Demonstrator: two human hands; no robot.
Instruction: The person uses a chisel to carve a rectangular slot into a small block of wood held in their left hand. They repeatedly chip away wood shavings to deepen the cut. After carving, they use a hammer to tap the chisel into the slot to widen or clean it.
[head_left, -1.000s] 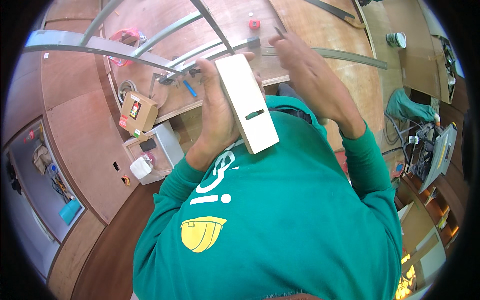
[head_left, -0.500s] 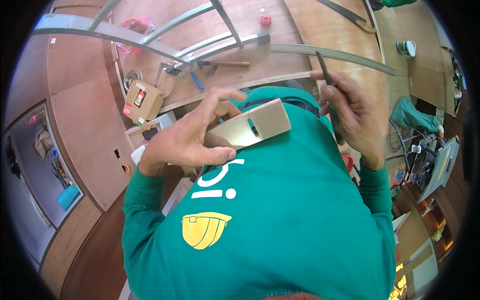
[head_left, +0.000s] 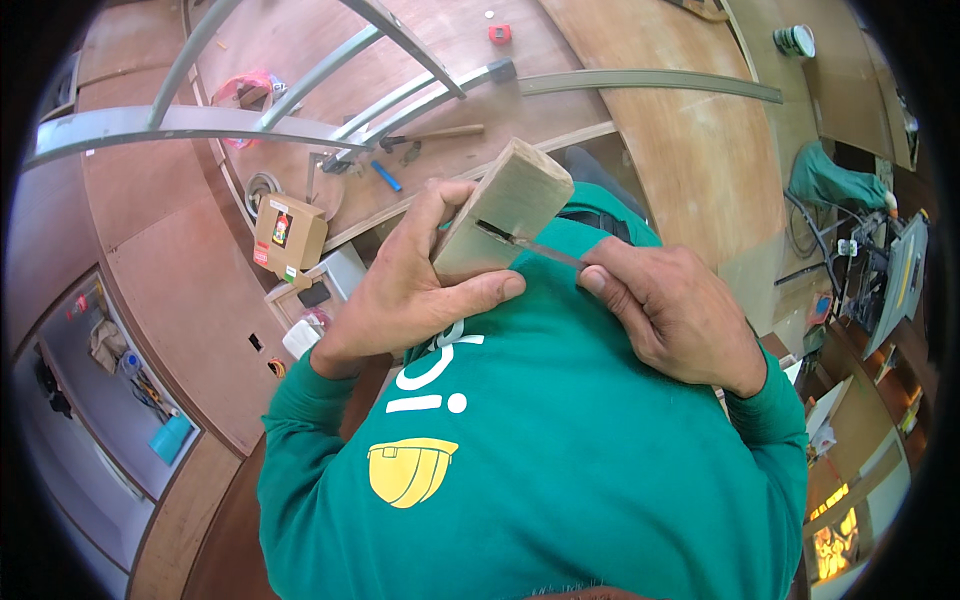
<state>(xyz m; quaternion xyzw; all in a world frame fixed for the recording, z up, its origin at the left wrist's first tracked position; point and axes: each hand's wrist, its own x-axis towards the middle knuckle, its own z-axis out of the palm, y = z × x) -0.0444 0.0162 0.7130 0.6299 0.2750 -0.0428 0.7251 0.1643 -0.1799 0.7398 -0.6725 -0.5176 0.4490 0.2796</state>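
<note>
My left hand (head_left: pixel 400 285) grips a pale wooden block (head_left: pixel 525 190), thumb along the near side and fingers around the far side. A narrow dark slot runs across the block's upward face, which resembles the sole of a wooden hand plane. My right hand (head_left: pixel 675 315) is closed on a thin, flat, file-like metal tool (head_left: pixel 553 254). The tool's tip is at the slot; how deep it goes in is hidden. Both hands are in front of my green sweatshirt (head_left: pixel 590 430), with the block tilted up toward its far end.
A metal ladder (head_left: pixel 290 125) lies across the plywood beyond me. A hammer (head_left: pixel 435 135), a blue-handled tool (head_left: pixel 386 176), a red tape measure (head_left: pixel 499 34) and a long metal strip (head_left: pixel 650 80) lie there. A cardboard box (head_left: pixel 290 237) stands at the left; a machine (head_left: pixel 895 285) is at the right.
My right hand has lowered and come inward, bringing the raised tool down to the slot. The block has been turned more upright in my left hand. The view has shifted slightly.
</note>
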